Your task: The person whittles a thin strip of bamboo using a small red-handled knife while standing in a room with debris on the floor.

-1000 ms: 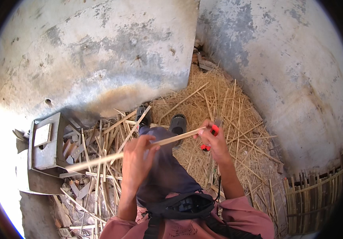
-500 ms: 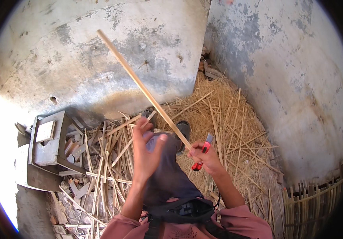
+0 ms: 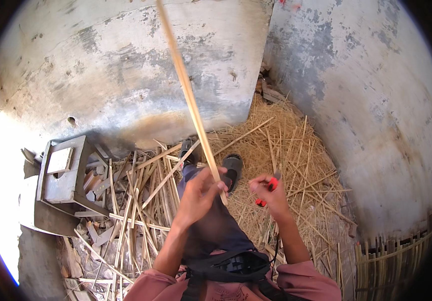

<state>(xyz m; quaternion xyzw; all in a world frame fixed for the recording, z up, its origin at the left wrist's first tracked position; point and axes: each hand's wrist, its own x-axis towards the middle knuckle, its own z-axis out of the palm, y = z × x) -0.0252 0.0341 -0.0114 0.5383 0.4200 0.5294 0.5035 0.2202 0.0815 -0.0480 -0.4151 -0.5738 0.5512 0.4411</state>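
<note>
Near its lower end, a long pale wooden strip (image 3: 192, 103) is gripped between the thumb and fingers of my left hand (image 3: 199, 196). The strip rises steeply, its far end smeared by motion near the top of the view. A little to the right, my right hand (image 3: 272, 196) is closed on a red utility knife (image 3: 272, 184), whose blade end points up and away. Thumb and fingertips of that hand are close together, apart from the strip.
Loose strips (image 3: 145, 200) and wood scraps cover the ground at left, beside a grey wooden box (image 3: 65, 180). Fine shavings (image 3: 271, 125) are heaped ahead and right. Worn walls (image 3: 125, 75) enclose the corner. My shoe (image 3: 233, 168) stands among the shavings. A slatted basket-like piece (image 3: 394, 268) is at lower right.
The strip has passed from my right hand to my left and swung more upright. My right hand has drawn slightly away, still with the utility knife.
</note>
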